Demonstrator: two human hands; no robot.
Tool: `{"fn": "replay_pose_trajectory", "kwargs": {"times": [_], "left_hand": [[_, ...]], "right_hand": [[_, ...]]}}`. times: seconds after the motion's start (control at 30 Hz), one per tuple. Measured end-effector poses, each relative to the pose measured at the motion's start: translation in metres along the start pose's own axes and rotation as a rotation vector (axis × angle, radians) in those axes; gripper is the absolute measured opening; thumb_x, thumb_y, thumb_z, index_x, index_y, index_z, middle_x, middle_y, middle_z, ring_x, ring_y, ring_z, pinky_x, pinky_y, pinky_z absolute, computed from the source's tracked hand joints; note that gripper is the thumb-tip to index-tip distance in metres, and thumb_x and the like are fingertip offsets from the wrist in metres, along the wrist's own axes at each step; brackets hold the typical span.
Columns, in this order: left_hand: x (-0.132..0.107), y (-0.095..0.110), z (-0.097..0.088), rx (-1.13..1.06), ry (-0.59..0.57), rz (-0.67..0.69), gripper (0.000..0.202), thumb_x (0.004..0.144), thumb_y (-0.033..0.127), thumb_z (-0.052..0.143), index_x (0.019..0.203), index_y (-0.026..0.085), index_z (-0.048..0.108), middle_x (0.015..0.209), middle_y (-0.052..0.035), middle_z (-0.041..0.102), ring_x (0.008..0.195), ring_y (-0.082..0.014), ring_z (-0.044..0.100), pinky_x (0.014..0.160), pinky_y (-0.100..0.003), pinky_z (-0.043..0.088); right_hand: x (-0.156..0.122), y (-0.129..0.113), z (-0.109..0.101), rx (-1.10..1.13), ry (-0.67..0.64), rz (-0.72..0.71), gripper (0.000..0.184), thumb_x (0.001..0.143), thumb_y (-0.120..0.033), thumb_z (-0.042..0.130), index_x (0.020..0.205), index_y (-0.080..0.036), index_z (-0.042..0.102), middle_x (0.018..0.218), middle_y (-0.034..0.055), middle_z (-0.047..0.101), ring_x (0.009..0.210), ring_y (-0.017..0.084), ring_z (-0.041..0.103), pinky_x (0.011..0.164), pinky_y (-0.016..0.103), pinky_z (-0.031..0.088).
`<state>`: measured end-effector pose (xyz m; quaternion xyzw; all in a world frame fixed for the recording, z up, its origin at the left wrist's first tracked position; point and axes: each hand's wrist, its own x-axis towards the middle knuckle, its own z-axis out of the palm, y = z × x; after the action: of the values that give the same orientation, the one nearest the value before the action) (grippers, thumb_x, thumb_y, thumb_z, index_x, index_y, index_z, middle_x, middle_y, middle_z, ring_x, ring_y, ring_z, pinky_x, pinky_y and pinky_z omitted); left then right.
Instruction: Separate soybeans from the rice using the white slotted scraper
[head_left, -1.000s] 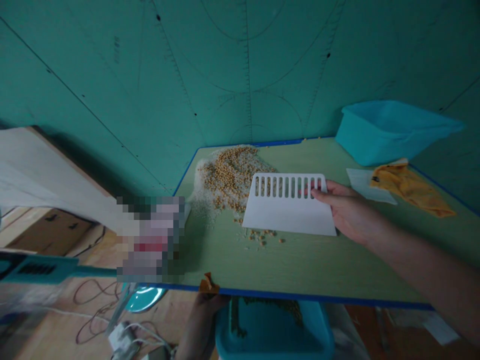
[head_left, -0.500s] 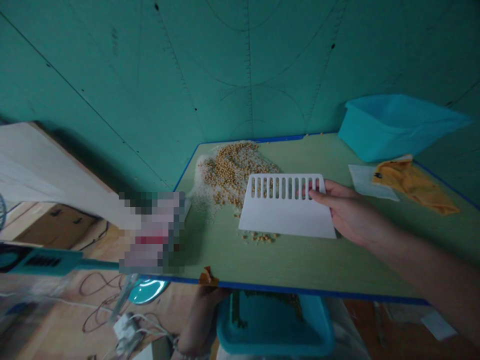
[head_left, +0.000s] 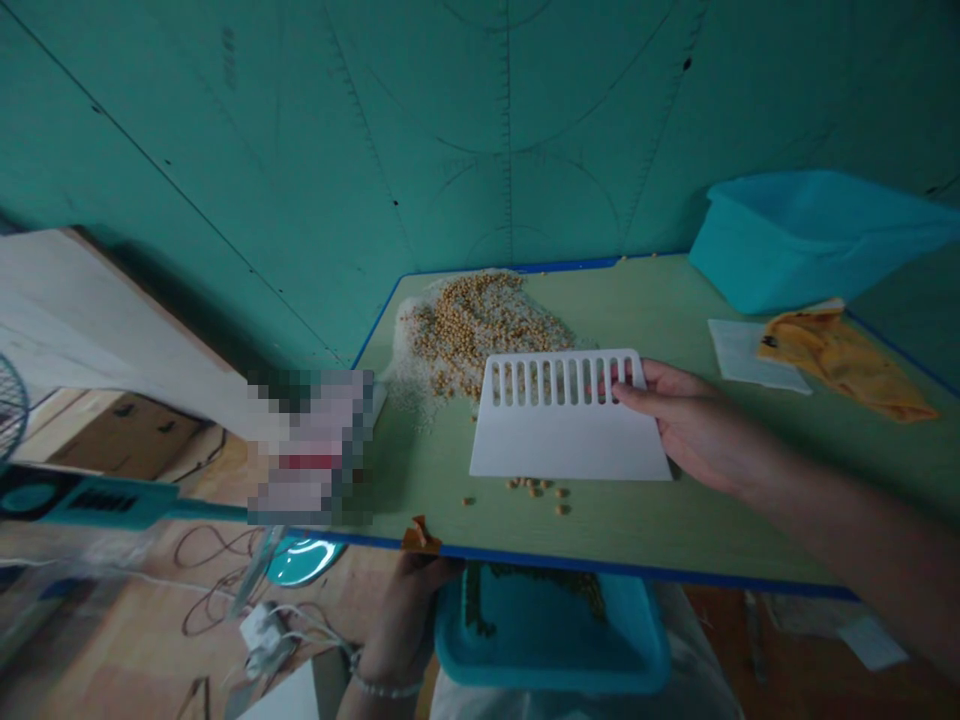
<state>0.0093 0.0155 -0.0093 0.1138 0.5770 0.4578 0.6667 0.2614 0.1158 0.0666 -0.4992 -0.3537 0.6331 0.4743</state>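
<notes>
My right hand (head_left: 679,415) grips a wide white plastic scraper (head_left: 562,440) by its right end, thumb over the slotted upper part. The scraper stands tilted on the pale green tabletop (head_left: 750,500), in front of a heap of yellow soybeans mixed with white grains (head_left: 480,325). Several loose soybeans (head_left: 534,492) lie just on the near side of its lower edge. Below the table's front edge, my left hand (head_left: 412,600) is closed at the left rim of a blue basin (head_left: 551,680); its fingertips are partly hidden. Small dark green beans (head_left: 525,580) lie inside the basin.
A blue bin (head_left: 795,240) stands at the back right, with a white sheet (head_left: 742,355) and an orange cloth (head_left: 847,360) before it. A green wall (head_left: 562,120) rises behind the table. At left are a pale board (head_left: 127,320) and cables (head_left: 300,625) on the floor.
The scraper has come slightly nearer to me and to the left. The small cluster of beans and grains before it now shows as fewer, scattered soybeans. The left hand stays at the basin.
</notes>
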Motion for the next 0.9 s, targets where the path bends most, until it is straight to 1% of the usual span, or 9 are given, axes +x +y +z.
{"fn": "replay_pose_trajectory", "kwargs": {"times": [0.13,0.23,0.37,0.5,0.67,0.73,0.83,0.9], "left_hand": [[0.0,0.001,0.001,-0.005,-0.011,0.001,0.036,0.051,0.007,0.071,0.085,0.018,0.069,0.09,-0.0051,0.075,0.1,-0.0284,0.063,0.085,-0.034,0.05],[0.001,0.001,0.002,-0.011,-0.003,0.024,0.032,0.051,0.008,0.071,0.081,0.017,0.07,0.083,-0.005,0.075,0.1,-0.0287,0.063,0.088,-0.035,0.049],[0.001,0.001,0.003,-0.016,-0.012,0.036,0.03,0.052,0.007,0.071,0.08,0.017,0.071,0.083,-0.0041,0.075,0.102,-0.0272,0.062,0.091,-0.033,0.047],[-0.001,0.003,0.004,-0.005,-0.035,0.032,0.025,0.052,0.007,0.071,0.076,0.016,0.071,0.07,-0.0045,0.075,0.098,-0.0286,0.064,0.088,-0.034,0.049],[-0.003,0.004,0.005,0.001,-0.043,0.009,0.028,0.05,0.005,0.071,0.076,0.016,0.071,0.06,-0.0047,0.072,0.091,-0.0302,0.066,0.083,-0.037,0.051],[-0.003,0.004,0.007,-0.009,-0.036,0.01,0.026,0.049,0.005,0.071,0.072,0.016,0.071,0.061,-0.0052,0.073,0.09,-0.0307,0.066,0.082,-0.037,0.052],[-0.003,0.003,0.009,-0.035,-0.033,0.014,0.025,0.046,0.005,0.072,0.068,0.016,0.071,0.073,-0.0068,0.075,0.092,-0.0308,0.066,0.083,-0.035,0.052],[-0.003,0.003,0.01,-0.047,-0.03,0.013,0.026,0.045,0.004,0.072,0.069,0.016,0.071,0.081,-0.0074,0.075,0.093,-0.0307,0.066,0.083,-0.035,0.052]], "right_hand": [[-0.001,0.001,0.001,0.003,-0.002,0.007,0.009,0.073,-0.015,0.058,0.077,-0.022,0.063,0.071,-0.0018,0.07,0.063,0.014,0.063,0.065,0.029,0.046],[-0.001,0.001,0.003,0.001,-0.016,0.022,0.011,0.073,-0.015,0.058,0.081,-0.021,0.063,0.075,-0.0009,0.071,0.067,0.015,0.064,0.069,0.03,0.046],[-0.001,0.001,0.004,-0.003,-0.036,0.049,0.013,0.072,-0.014,0.059,0.083,-0.021,0.064,0.078,0.0006,0.072,0.07,0.016,0.064,0.071,0.031,0.046],[-0.002,0.001,0.004,0.008,-0.054,0.058,0.013,0.072,-0.013,0.059,0.082,-0.02,0.064,0.077,0.0002,0.071,0.069,0.015,0.064,0.07,0.029,0.046],[-0.002,0.002,0.003,0.018,-0.068,0.074,0.015,0.072,-0.013,0.059,0.084,-0.02,0.064,0.076,0.0002,0.071,0.07,0.015,0.064,0.067,0.029,0.046],[-0.002,0.003,0.003,0.012,-0.079,0.069,0.014,0.071,-0.013,0.06,0.083,-0.02,0.064,0.077,0.0003,0.071,0.07,0.014,0.063,0.067,0.028,0.046],[0.0,0.005,0.0,-0.003,-0.103,0.066,0.014,0.071,-0.014,0.062,0.084,-0.02,0.064,0.08,0.0004,0.07,0.069,0.014,0.062,0.066,0.028,0.045],[0.0,0.007,-0.001,-0.022,-0.112,0.067,0.016,0.07,-0.016,0.063,0.085,-0.02,0.063,0.082,0.0007,0.07,0.069,0.015,0.062,0.065,0.029,0.045]]}}
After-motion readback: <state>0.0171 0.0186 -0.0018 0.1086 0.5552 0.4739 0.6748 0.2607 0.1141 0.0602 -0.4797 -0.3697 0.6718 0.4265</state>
